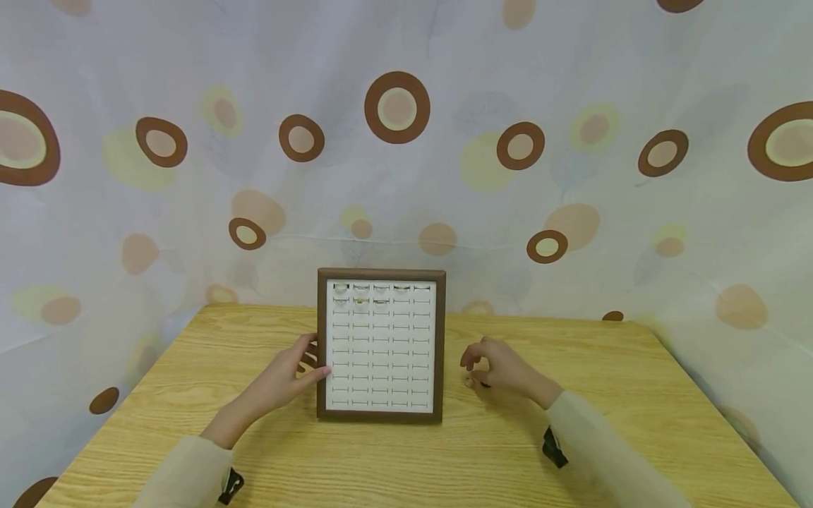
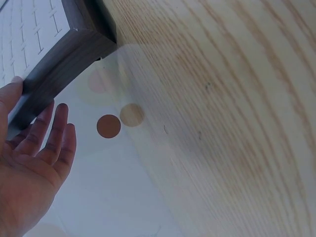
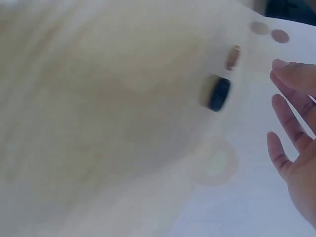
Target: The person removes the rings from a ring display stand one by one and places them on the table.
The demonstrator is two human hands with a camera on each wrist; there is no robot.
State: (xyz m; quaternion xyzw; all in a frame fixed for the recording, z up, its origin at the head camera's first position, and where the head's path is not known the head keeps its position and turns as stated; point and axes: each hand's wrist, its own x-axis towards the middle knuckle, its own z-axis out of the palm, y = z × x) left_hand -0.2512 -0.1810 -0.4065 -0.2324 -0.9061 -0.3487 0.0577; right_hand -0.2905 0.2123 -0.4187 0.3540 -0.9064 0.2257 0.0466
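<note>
Fingers of the left hand (image 1: 288, 377) rest straight against the left edge of the brown-framed ring display tray (image 1: 322, 339) on the wooden table (image 1: 635, 395). Right hand (image 1: 502, 367) hovers relaxed, empty, over two rings (image 1: 473, 382). No writing is readable.

Bright even light, soft faint shadows, head view edges curved, right wrist view blurred

left hand (image 1: 288, 377) fingers straight, right hand (image 1: 502, 368) loosely curled

tray (image 1: 321, 339): dark matt wood frame | table (image 1: 635, 395): light grained wood | curtain (image 1: 571, 85): cloth
</note>
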